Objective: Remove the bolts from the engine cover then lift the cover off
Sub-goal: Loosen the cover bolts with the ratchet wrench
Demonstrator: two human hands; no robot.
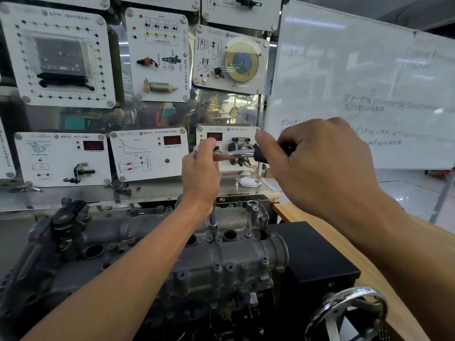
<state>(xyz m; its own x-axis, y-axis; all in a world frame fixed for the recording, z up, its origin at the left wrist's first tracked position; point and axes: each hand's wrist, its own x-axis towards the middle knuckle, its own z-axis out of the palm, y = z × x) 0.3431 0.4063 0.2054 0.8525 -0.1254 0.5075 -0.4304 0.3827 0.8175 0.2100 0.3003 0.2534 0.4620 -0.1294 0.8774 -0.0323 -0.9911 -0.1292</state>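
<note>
Fingers curled on one ratchet wrench (236,155), both hands above the engine cover (221,267).
The left hand (200,173) grips the wrench's head from above, fingers bent tight round it; the right hand (320,163) wraps the black handle (286,147) in a closed fist, thumb along the top. From under the left wrist one extension bar (212,219) drops, slightly tilted, and its socket end meets the grey cover well beneath both hands, between two of the cover's three round holes (230,235). The holes are dark inside and I cannot tell what they contain. At least five bolts (230,267) sit in a row along the cover's near side. Just right of the cover stands one closed black box (307,254), with one chrome handwheel (344,316) below it and a wooden table (307,217) beyond.
</note>
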